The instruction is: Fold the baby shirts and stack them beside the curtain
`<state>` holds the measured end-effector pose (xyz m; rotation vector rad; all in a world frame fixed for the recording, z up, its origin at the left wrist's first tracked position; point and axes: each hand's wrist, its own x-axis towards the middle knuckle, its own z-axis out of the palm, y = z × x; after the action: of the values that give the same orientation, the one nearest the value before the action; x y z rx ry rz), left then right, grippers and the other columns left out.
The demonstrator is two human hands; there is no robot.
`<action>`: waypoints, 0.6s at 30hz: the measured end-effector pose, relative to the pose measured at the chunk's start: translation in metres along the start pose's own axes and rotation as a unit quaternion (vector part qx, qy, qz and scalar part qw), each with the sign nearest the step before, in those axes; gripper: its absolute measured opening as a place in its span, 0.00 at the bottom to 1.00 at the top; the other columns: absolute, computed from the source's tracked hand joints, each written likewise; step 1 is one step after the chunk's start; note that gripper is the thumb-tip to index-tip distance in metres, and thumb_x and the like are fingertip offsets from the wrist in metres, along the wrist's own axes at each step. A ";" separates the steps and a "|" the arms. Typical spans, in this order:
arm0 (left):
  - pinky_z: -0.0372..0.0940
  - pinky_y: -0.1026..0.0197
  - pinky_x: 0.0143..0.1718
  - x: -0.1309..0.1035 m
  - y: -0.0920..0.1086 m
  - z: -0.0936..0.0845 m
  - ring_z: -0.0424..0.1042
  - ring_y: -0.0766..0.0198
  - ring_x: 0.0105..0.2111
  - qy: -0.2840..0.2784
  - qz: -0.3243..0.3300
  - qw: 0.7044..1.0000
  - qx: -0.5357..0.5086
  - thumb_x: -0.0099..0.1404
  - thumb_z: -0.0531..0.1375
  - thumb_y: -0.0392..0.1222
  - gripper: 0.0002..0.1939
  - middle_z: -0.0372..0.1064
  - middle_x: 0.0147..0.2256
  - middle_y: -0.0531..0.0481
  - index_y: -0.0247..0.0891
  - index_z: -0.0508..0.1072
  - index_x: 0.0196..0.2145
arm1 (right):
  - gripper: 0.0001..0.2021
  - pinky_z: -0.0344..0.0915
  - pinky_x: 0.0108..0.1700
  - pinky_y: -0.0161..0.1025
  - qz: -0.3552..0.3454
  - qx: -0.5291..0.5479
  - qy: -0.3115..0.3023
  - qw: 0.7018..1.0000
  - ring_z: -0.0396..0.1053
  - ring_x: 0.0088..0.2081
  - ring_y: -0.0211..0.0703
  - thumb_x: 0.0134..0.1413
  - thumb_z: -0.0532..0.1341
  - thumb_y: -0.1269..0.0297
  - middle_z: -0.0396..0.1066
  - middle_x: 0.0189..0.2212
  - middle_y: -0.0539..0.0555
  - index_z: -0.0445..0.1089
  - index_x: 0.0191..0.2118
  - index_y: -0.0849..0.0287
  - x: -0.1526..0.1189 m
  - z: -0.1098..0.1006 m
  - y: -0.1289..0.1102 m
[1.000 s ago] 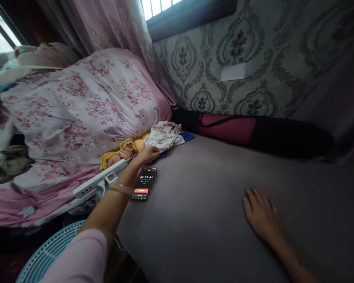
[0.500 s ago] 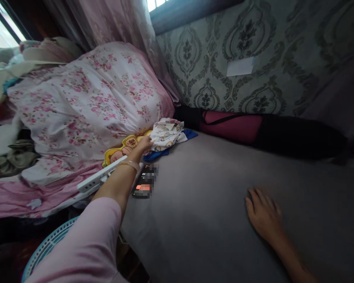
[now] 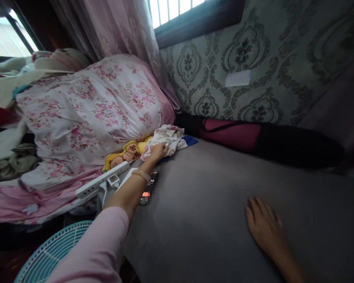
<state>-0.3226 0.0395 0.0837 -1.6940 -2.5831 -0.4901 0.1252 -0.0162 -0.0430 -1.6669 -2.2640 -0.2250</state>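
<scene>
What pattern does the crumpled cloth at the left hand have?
The crumpled cloth is mostly white with small scattered prints, seen in the head view.

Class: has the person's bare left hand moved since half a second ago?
Yes: the left hand moved rightward, away from the yellow cartoon cushion, toward the crumpled white patterned cloth.

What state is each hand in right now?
Left hand: at the patterned cloth; closed or not cannot be told.
Right hand: open, palm down on the grey surface, holding nothing.

crumpled white printed cloth [image 3: 167,135], bunched in a low heap, partly over blue fabric [image 3: 190,140]
</scene>
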 end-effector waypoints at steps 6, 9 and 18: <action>0.56 0.58 0.43 -0.008 0.050 0.011 0.69 0.55 0.41 0.062 0.073 0.994 -0.059 0.70 0.47 0.49 0.17 0.73 0.38 0.41 0.38 0.71 0.37 | 0.32 0.52 0.59 0.57 0.007 0.016 -0.001 1.000 0.58 0.60 0.57 0.61 0.36 0.54 0.63 0.58 0.65 0.66 0.56 0.67 0.000 0.004 0.001; 0.57 0.60 0.40 -0.007 0.066 0.016 0.69 0.57 0.38 0.111 0.077 0.978 -0.162 0.70 0.47 0.47 0.15 0.71 0.33 0.45 0.39 0.69 0.34 | 0.32 0.51 0.59 0.57 0.009 0.015 0.001 1.000 0.57 0.60 0.57 0.61 0.36 0.53 0.62 0.58 0.64 0.66 0.56 0.66 0.000 0.004 0.001; 0.57 0.69 0.28 0.003 0.109 0.005 0.60 0.70 0.23 0.145 0.060 0.784 -0.600 0.69 0.51 0.42 0.07 0.59 0.23 0.57 0.39 0.63 0.33 | 0.32 0.53 0.59 0.58 -0.005 0.008 0.000 1.000 0.57 0.60 0.59 0.62 0.37 0.54 0.62 0.58 0.66 0.65 0.56 0.69 0.000 0.005 0.003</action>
<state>-0.2254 0.0827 0.1065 -1.6349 -1.8678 -2.5017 0.1277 -0.0138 -0.0484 -1.6493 -2.2684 -0.2086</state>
